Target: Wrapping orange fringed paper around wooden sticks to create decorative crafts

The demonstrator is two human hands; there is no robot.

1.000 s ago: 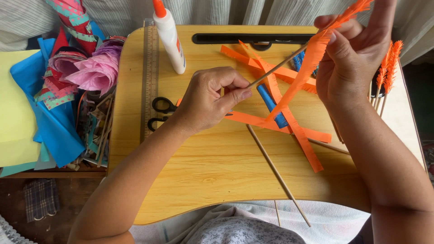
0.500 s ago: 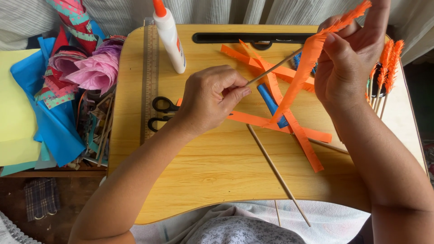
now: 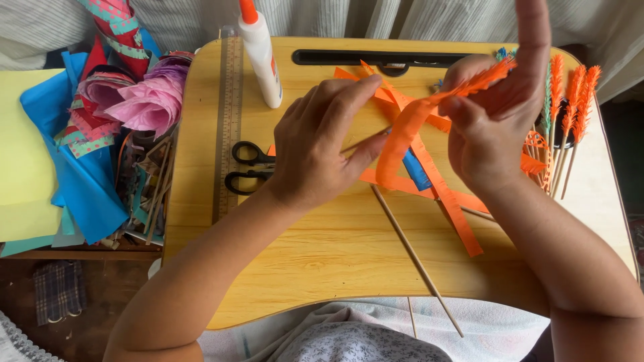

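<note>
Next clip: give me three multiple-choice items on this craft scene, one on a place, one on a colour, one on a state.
1. Where do the scissors lie?
A. on the wooden tray, beside the ruler
B. on the blue paper
C. in the left hand

2. What colour is the fringed paper strip the hands hold?
A. green
B. orange
C. pink

3. How is the glue bottle?
A. lying flat
B. upright, cap on
C. held in the right hand

Answers:
1 A: the scissors rest on the tray just right of the ruler.
2 B: the strip between left hand and right hand is orange.
3 B: the glue bottle stands capped, untouched.
</note>
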